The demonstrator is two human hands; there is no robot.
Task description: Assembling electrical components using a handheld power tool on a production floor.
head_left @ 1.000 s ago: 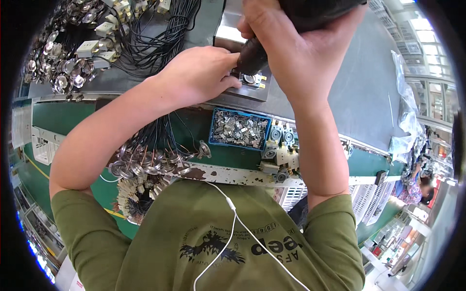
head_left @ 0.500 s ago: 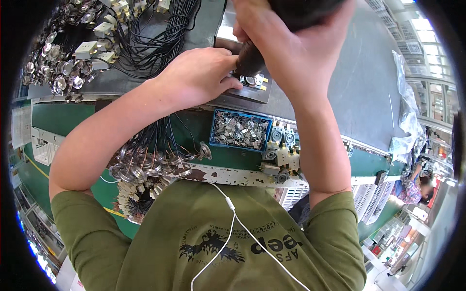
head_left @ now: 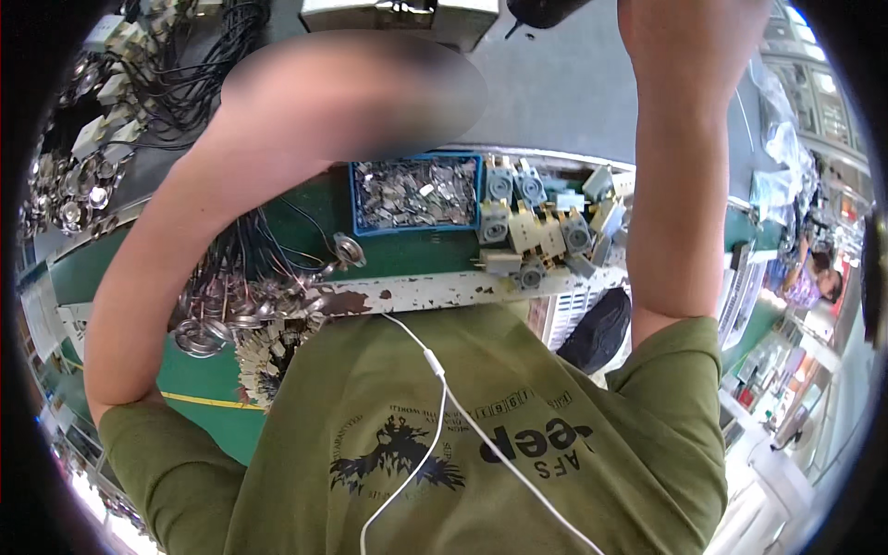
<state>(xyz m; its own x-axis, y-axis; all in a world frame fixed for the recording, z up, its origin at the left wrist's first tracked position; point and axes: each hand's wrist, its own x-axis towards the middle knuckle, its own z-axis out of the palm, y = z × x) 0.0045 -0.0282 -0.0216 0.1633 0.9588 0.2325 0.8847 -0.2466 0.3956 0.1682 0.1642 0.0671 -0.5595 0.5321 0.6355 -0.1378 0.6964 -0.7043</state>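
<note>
Tray [head_left: 416,229] below left hand [head_left: 356,97]: blue
Bits [head_left: 416,191] in tray: silver
Cords [head_left: 208,67] left of that hand: black
Tool [head_left: 541,11] left of right hand [head_left: 694,37]: black
Shirt [head_left: 499,370]: green, with black print [head_left: 396,458]

A grey surface [head_left: 573,106] spreads beyond and between the left hand [head_left: 356,97] and the right hand [head_left: 698,32] in a brightly lit workroom. Closer to the wearer than either hand, a green ledge [head_left: 421,259] ends in a white rail [head_left: 425,293], its paint chipped. Well below the left hand, a yellow line [head_left: 211,401] crosses green floor [head_left: 220,427]. To the right of the right hand, paned windows [head_left: 816,55] glow along the room's side, their frames curving toward the picture's rim.
</note>
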